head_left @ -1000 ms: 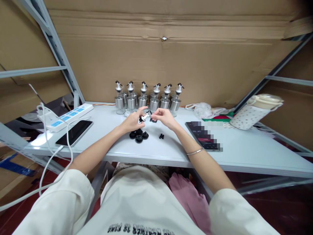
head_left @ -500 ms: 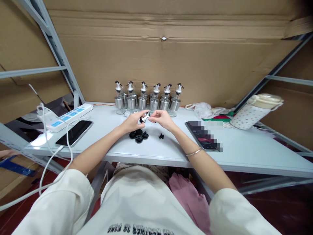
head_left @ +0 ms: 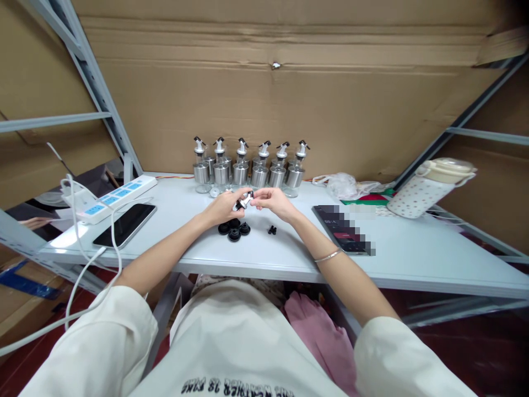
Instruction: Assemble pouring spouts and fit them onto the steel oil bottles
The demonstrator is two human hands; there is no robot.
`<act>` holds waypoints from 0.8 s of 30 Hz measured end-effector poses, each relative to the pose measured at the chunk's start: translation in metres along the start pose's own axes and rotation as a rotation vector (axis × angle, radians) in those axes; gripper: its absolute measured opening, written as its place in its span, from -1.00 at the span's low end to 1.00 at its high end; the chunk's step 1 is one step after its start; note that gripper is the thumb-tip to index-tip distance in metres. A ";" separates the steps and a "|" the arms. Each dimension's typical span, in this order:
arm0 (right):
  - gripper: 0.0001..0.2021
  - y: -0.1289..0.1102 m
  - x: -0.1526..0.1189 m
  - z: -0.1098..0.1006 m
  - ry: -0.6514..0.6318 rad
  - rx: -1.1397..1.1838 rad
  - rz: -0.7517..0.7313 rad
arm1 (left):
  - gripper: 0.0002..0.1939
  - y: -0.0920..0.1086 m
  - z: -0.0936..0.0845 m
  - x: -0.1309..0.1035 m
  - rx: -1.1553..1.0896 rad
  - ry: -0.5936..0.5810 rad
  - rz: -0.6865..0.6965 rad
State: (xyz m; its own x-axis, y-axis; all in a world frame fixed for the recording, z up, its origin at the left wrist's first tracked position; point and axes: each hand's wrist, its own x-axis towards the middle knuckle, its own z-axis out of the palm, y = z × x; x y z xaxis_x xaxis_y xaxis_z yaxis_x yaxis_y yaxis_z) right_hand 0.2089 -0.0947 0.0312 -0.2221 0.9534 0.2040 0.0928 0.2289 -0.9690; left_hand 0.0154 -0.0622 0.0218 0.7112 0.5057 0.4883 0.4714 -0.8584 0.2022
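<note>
My left hand (head_left: 224, 207) is closed around a bottle pourer spout (head_left: 244, 200), white or silvery with black parts, tilted above the table. My right hand (head_left: 273, 202) is in a pinch, thumb and fingertips against the pourer's right end; whatever they hold is too small and hidden to name. Below the left hand lie several round black stoppers (head_left: 234, 234) in a cluster. A few tiny black pieces (head_left: 272, 230) rest beneath the right hand. Behind stand rows of glass bottles (head_left: 241, 175) with steel sleeves, the front ones topped with similar pourers.
On the left are a power strip (head_left: 119, 197), a phone (head_left: 124, 225) and white cables (head_left: 115, 242). To the right lie another phone (head_left: 342, 230), a clear plastic bag (head_left: 341, 185) and a leaning dotted tumbler (head_left: 421, 190). Cardboard (head_left: 264, 99) walls the back. Another person's hand (head_left: 35, 222) shows far left.
My right fingertips have moved slightly left, closer against the pourer's end. My left hand still grips the pourer. The other person's hand at far left has shifted up and right.
</note>
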 end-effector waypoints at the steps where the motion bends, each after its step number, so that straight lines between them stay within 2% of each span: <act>1: -0.67 0.001 0.000 0.000 0.001 -0.002 -0.003 | -0.41 0.000 0.000 0.000 0.004 0.005 0.000; 11: -0.63 0.000 0.002 0.005 0.063 0.022 0.001 | -0.41 -0.007 0.005 -0.001 -0.036 0.082 0.035; 18: -0.64 -0.003 -0.001 0.003 -0.015 0.023 -0.055 | -0.40 -0.003 0.006 -0.003 -0.046 0.095 0.029; 24: -0.64 -0.003 -0.002 0.001 -0.065 0.037 -0.043 | -0.38 -0.004 0.006 -0.004 -0.050 0.071 0.007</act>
State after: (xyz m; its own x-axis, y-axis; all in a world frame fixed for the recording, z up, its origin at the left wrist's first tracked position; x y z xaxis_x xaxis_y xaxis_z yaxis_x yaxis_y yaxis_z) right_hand 0.2078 -0.0976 0.0340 -0.2881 0.9279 0.2367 0.0463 0.2604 -0.9644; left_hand 0.0136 -0.0609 0.0139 0.6748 0.4939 0.5484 0.4386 -0.8660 0.2403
